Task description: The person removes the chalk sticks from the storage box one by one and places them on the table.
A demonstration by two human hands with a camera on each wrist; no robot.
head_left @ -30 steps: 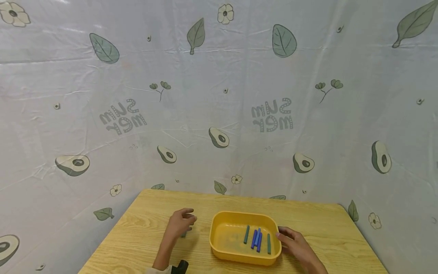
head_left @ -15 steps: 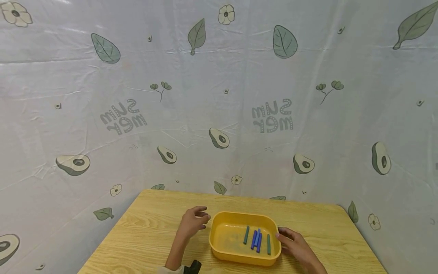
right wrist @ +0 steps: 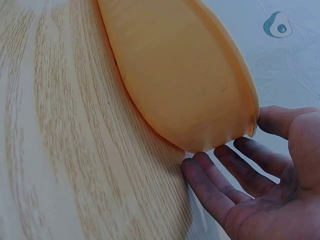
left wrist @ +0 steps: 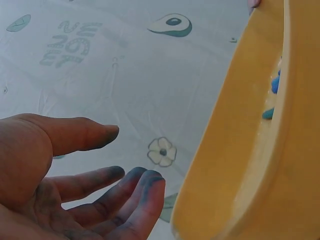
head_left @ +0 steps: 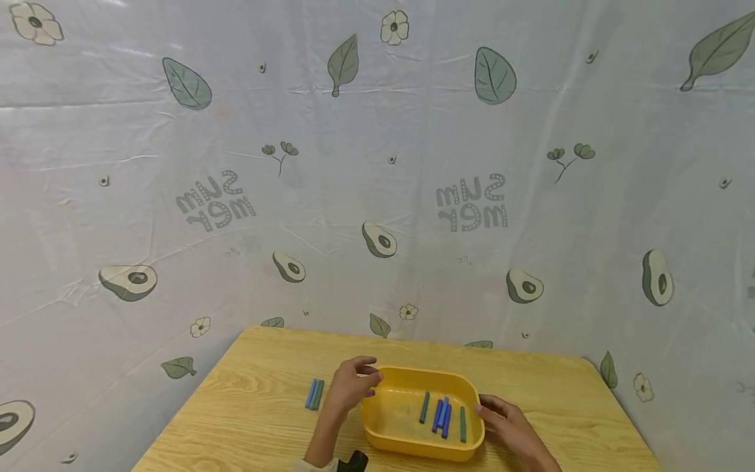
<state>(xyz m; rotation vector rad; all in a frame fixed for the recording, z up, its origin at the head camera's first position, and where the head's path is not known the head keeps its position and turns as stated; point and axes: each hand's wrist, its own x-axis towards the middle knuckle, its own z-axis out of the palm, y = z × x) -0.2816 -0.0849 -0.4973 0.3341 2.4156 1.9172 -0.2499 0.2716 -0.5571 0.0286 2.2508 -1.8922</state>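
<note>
A yellow plastic tray (head_left: pixel 392 416) stands on the table. Inside it, toward the right, lie several chalk sticks: a green stick (head_left: pixel 424 408), a cluster of blue sticks (head_left: pixel 446 421) and another green stick (head_left: pixel 463 425). My left hand (head_left: pixel 352 385) hovers at the tray's left rim, fingers apart and holding nothing; its fingertips (left wrist: pixel 154 187) are smudged dark blue. With the thumb at the rim and the fingers against the outer wall, my right hand (right wrist: pixel 265 170) holds the tray's right end. Left of the tray, blue and green chalk sticks (head_left: pixel 315 394) lie side by side.
The wood-grain table (head_left: pixel 265 367) extends to both sides of the tray. Behind and around it hangs a pale sheet (head_left: pixel 330 196) printed with leaves and avocados. A black strap device (head_left: pixel 354 461) sits at my left wrist.
My left hand has moved right, from over the chalk sticks on the table to the tray's left rim, uncovering those sticks. The right hand and tray have stayed put.
</note>
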